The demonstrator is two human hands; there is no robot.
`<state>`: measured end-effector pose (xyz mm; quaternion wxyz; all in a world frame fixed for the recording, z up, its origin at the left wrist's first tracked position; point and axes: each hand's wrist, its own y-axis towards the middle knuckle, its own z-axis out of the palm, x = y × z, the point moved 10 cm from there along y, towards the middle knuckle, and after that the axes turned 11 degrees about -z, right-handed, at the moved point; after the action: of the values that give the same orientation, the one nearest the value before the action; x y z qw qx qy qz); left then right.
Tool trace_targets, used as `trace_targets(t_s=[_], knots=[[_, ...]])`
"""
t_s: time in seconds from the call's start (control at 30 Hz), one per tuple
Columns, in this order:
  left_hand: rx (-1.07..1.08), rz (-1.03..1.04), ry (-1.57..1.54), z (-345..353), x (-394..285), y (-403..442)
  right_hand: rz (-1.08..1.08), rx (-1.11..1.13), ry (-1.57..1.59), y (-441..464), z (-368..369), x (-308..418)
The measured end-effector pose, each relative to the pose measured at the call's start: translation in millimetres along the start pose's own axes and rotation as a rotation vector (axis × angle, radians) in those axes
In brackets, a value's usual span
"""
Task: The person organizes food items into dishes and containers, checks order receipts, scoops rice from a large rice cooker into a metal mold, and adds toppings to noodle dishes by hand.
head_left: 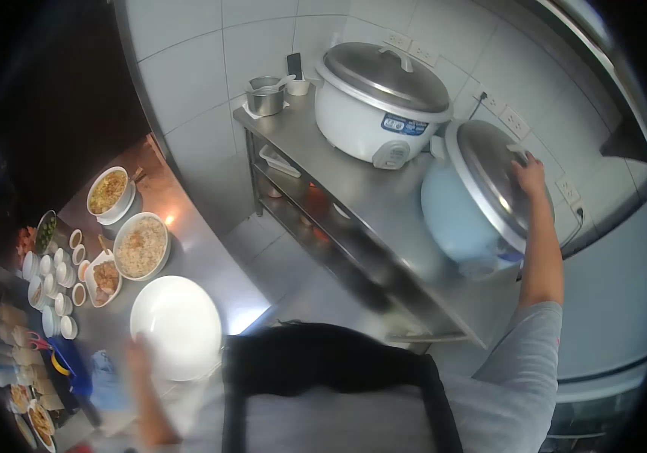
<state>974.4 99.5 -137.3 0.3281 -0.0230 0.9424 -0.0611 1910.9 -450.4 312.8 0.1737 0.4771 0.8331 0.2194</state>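
Observation:
My right hand (531, 175) reaches out to the right, its fingers closed round the handle of the metal lid (489, 158) on the blue-tinted rice cooker (448, 208). The lid sits on the cooker. My left hand (139, 359), smeared by motion, grips the left edge of a large white plate (176, 325) with nothing on it. That plate is over the front part of the steel counter. Close to it are a bowl of rice (142, 246) and a small white dish of browned meat pieces (104, 278).
A second, white rice cooker (361, 117) stands on the steel shelf unit (384, 204), near a metal pot (265, 97). Several small cups (61, 272) and a yellow-filled bowl (108, 192) crowd the counter. A blue holder with scissors (70, 370) is at lower left.

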Motion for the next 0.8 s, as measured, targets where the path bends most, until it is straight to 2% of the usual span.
trace_targets(t_s=[0.03,0.1,0.17,0.2,0.23,0.3,0.37,0.4,0.43,0.47,0.53,0.57,0.6,0.67,0.7,0.77,0.8], knots=[[-0.032,-0.064,0.044,-5.9,-7.7,-2.0,0.041,-0.018,-0.062,16.5,21.3,-39.2],[-0.102,-0.185,0.133,-25.8,-39.1,-8.9,-0.027,0.025,0.032,34.0,34.7,-48.9],[-0.463,-0.034,0.181,-54.3,-62.3,-16.9,-0.134,0.043,0.13,48.4,40.6,-53.7],[-0.587,-0.048,0.293,-63.6,-78.5,-23.7,-0.203,0.033,0.183,52.3,42.1,-55.5],[-0.714,-0.048,0.404,-84.8,-128.6,-38.0,-0.261,0.02,0.238,52.0,42.5,-57.9],[-0.986,0.273,0.423,-88.8,-210.4,-52.0,-0.075,0.177,0.424,52.6,32.9,-53.4],[-1.126,0.392,0.4,-73.5,-265.9,-40.2,-0.083,0.169,0.292,70.3,9.6,-56.5],[-1.113,0.426,0.343,-65.4,-291.4,-28.4,-0.235,0.035,0.351,95.0,0.9,-76.0],[-1.075,0.491,0.329,-52.0,-325.2,-18.4,-0.194,0.066,0.23,111.3,-27.4,-64.7],[-1.042,0.547,0.32,-37.8,-364.0,-13.4,-0.209,0.013,0.278,134.4,-47.3,-59.9],[-0.957,0.666,0.219,-9.5,-445.9,-18.0,-0.108,0.065,0.472,182.3,-65.1,-41.6],[-0.879,0.651,0.205,6.0,-474.1,-4.7,-0.062,0.056,0.482,195.5,-69.0,-22.0],[-0.877,0.671,0.065,23.0,-497.7,1.3,-0.032,0.044,0.498,211.2,-70.0,5.3],[-0.692,0.804,0.029,61.8,-559.0,15.4,-0.058,0.064,0.58,251.2,-43.1,41.1],[-0.604,0.8,-0.035,72.8,-582.0,22.6,-0.107,0.102,0.638,276.3,-12.3,53.1],[-0.618,0.777,0.124,90.2,-626.0,30.1,-0.167,0.151,0.736,316.1,28.7,97.8],[-0.579,0.779,0.035,95.0,-638.6,35.4,-0.164,0.164,0.775,319.6,41.1,118.1]])
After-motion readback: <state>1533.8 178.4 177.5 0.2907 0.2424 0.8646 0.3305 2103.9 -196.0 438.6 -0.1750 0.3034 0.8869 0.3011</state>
